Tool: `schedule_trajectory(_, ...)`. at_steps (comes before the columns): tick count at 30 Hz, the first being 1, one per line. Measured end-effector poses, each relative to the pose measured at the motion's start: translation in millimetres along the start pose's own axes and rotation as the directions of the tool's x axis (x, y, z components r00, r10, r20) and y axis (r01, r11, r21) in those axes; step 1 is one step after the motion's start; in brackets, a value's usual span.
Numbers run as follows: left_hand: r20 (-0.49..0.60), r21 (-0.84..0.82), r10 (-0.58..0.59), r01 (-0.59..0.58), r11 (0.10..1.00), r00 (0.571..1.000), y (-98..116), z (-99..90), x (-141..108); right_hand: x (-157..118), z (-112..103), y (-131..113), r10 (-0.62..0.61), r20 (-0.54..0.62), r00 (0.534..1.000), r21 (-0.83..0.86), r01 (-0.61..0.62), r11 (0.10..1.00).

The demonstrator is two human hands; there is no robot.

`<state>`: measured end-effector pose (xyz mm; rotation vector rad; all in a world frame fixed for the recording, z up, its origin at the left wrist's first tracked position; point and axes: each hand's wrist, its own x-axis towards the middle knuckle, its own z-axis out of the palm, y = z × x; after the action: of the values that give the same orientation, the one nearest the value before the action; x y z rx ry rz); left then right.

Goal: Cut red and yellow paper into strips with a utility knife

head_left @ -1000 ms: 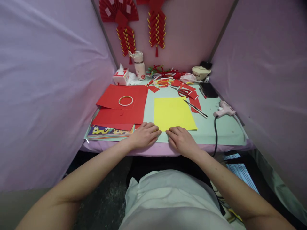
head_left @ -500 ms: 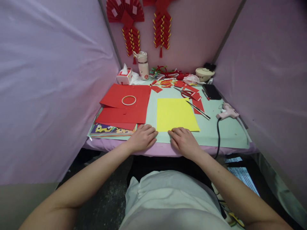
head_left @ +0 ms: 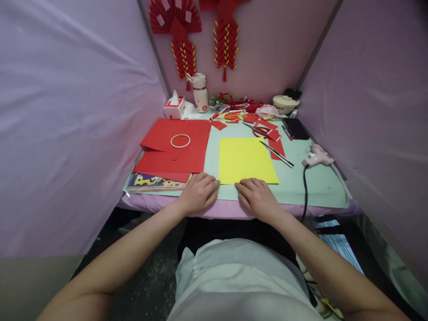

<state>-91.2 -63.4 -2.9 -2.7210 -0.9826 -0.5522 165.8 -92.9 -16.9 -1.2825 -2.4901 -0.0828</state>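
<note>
A sheet of yellow paper [head_left: 245, 159] lies flat on the pale green mat [head_left: 310, 189]. My left hand [head_left: 200, 192] rests at the mat's front edge, between the red paper and the yellow sheet, its fingertips close to the sheet's near left corner. At the sheet's front edge lies my right hand [head_left: 257, 197], its fingertips on or beside that edge. Both hands are open, fingers gently bent, with nothing visible in them. Red paper sheets [head_left: 167, 160] are on the left, a thin pale ring [head_left: 180, 141] on top. A slim pen-like craft knife [head_left: 277, 154] overlaps the yellow sheet's right side.
Scissors [head_left: 258, 129] lie among red paper scraps [head_left: 277, 148]. To the right are a phone [head_left: 295, 129] and a pink glue gun [head_left: 318, 157] with its black cord. A tissue box [head_left: 174, 108], bottle [head_left: 200, 93] and lidded bowl [head_left: 285, 104] stand behind. Fabric walls enclose the table.
The view has shifted very slightly. Both hands and the papers stay in practically the same places.
</note>
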Motion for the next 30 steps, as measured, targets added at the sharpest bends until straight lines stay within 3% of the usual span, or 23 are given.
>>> schedule_trajectory(5, 0.147, -0.042, 0.184, -0.179, 0.983, 0.972, 0, 6.7, 30, 1, -3, 3, -0.004, 0.013, 1.000, 0.021, 0.004, 1.000)
schedule_trajectory(11, 0.247, -0.022, 0.263, -0.266, 0.964, 0.933, -5, 8.9, 46, 0, -4, 3, 0.000, 0.027, 1.000, 0.031, -0.001, 1.000)
schedule_trajectory(19, 0.265, 0.010, 0.310, -0.324, 0.946, 0.913, -17, -1.9, 37, -1, -5, 3, 0.008, 0.039, 0.999, 0.041, -0.010, 0.999)
schedule_trajectory(30, 0.244, 0.060, 0.239, -0.261, 0.964, 0.940, -28, -15.4, 8, -2, -4, 4, 0.004, 0.033, 0.999, 0.033, -0.005, 0.999)
